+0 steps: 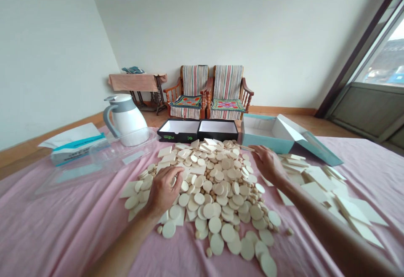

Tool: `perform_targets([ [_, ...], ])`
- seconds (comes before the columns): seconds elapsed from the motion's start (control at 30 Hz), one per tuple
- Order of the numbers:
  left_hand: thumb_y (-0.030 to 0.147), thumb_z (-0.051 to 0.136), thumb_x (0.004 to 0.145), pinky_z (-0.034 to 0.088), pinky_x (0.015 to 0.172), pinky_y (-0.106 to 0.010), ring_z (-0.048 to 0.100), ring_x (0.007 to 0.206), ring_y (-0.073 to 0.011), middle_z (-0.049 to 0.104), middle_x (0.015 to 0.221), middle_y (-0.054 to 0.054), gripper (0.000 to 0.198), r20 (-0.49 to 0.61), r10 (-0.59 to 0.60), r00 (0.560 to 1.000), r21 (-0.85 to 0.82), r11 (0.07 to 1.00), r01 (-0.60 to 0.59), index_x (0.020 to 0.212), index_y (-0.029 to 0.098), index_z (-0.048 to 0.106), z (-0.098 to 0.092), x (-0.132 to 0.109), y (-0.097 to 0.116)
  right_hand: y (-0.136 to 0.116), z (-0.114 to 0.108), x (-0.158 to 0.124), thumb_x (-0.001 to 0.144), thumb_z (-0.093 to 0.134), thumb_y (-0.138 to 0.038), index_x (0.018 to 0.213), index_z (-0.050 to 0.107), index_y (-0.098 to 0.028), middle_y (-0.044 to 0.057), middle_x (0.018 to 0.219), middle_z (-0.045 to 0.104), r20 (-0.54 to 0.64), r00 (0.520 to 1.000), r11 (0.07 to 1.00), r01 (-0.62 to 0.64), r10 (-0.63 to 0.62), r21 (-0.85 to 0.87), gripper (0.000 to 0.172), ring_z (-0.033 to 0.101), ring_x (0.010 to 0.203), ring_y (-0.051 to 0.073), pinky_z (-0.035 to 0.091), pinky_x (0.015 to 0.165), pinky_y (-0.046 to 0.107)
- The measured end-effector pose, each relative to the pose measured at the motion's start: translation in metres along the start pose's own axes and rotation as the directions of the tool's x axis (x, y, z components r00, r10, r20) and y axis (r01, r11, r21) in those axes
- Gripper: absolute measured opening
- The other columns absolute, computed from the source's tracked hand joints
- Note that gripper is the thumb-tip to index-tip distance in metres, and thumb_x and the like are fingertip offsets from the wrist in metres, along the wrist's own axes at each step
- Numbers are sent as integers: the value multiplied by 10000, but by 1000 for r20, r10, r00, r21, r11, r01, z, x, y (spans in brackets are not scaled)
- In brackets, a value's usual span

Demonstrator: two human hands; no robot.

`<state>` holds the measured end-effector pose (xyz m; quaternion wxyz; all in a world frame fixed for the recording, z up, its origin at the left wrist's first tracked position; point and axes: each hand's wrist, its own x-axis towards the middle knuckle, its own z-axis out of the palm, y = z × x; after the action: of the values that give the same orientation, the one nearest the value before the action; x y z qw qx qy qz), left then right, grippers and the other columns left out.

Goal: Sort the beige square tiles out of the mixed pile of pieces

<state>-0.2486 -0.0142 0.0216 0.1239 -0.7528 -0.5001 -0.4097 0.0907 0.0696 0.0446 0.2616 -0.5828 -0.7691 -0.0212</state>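
Pale cream discs [215, 225] of several sizes make up most of a broad heap [217, 197] on a pink cloth [63, 222]. Flat square tiles [197, 169] and small rounded pieces [208, 251] lie mixed among them, so the bulk of the heap is unsorted, with round and angular shapes together. A separate spread of cream diamond-shaped tiles [318, 180] lies to the right of the heap, on the cloth, and holds no discs that can be made out, so some of the angular pieces already stand apart.

The left hand [163, 190] rests on the near-left part of the heap, fingers curled down over the pieces; whether it grips anything cannot be told. The right hand [268, 164] reaches to the heap's far-right edge, fingers drawn narrowly together beside a thin cream strip [247, 148], and a grip on it cannot be confirmed.

Beyond the heap stand two black boxes [178, 130] [217, 129] with white linings, and a teal-and-white box [268, 134] sits open at the far right. A clear plastic tray [123, 155] lies to the left.
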Motion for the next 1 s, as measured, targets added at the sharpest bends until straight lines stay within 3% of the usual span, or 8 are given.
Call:
perform_targets([
  [0.2, 153, 498, 864, 488, 778, -295, 638, 835, -183, 689, 877, -39, 149, -5, 14, 1000, 3, 1000, -14, 935, 183, 626, 4, 0, -3, 73, -55, -60, 902, 369, -224, 1166, 612, -148, 136, 1065, 669, -223, 974, 940, -110, 37, -324, 367, 608, 919, 264, 459, 745, 367],
  [0.33, 170, 493, 868, 490, 769, -300, 644, 823, -186, 694, 873, -42, 152, 5, 10, 1000, 9, 1000, -10, 925, 179, 633, 6, 1, -4, 95, -60, -77, 880, 411, -254, 1189, 591, -144, 148, 1115, 661, -208, 970, 852, -212, 124, -478, 375, 589, 959, 323, 440, 755, 445],
  [0.4, 183, 491, 870, 492, 762, -303, 646, 814, -188, 696, 867, -43, 152, 2, 8, 1000, 15, 1000, -8, 918, 177, 635, 6, 1, -4, 92, -51, -78, 863, 441, -277, 1167, 606, -162, 134, 1170, 644, -144, 985, 879, -155, 99, -450, 364, 576, 1010, 326, 424, 809, 466],
  [0.5, 195, 491, 873, 494, 762, -305, 647, 813, -189, 697, 866, -46, 150, -2, 8, 1000, 19, 1000, -8, 917, 175, 634, 5, 0, -4, 74, -29, -74, 871, 430, -257, 1117, 632, -189, 105, 1177, 646, -14, 1000, 964, 5, -9, -267, 326, 578, 1041, 265, 411, 860, 413],
  [0.63, 185, 495, 871, 493, 762, -300, 644, 814, -187, 695, 863, -46, 145, 0, 17, 1000, 22, 1000, -17, 921, 174, 631, 4, 0, -3, 44, -2, -66, 882, 433, -240, 1076, 643, -199, 101, 1148, 659, 149, 981, 982, 144, -125, -124, 289, 578, 1030, 234, 367, 891, 398],
  [0.8, 164, 501, 863, 490, 766, -298, 641, 816, -184, 694, 862, -41, 141, -17, 15, 1000, 21, 1000, -15, 919, 177, 630, 3, 0, -3, 37, 1, -70, 873, 421, -215, 976, 660, -194, 98, 994, 683, 277, 960, 968, 101, -35, -228, 261, 575, 971, 254, 331, 863, 416],
  [0.9, 158, 503, 862, 489, 762, -298, 640, 811, -182, 692, 857, -38, 141, -24, 17, 1000, 17, 1000, -17, 919, 179, 630, 3, 1, -3, 44, -6, -75, 829, 461, -212, 914, 659, -171, 110, 963, 674, 248, 968, 945, 41, 43, -325, 220, 568, 957, 281, 335, 849, 429],
  [1.0, 160, 505, 865, 489, 759, -296, 639, 809, -180, 690, 856, -37, 136, -29, 18, 999, 14, 1000, -18, 918, 181, 628, 4, 1, -2, 43, -8, -67, 806, 499, -230, 906, 656, -167, 116, 976, 671, 203, 977, 951, 9, 57, -309, 197, 568, 972, 290, 358, 839, 422],
])
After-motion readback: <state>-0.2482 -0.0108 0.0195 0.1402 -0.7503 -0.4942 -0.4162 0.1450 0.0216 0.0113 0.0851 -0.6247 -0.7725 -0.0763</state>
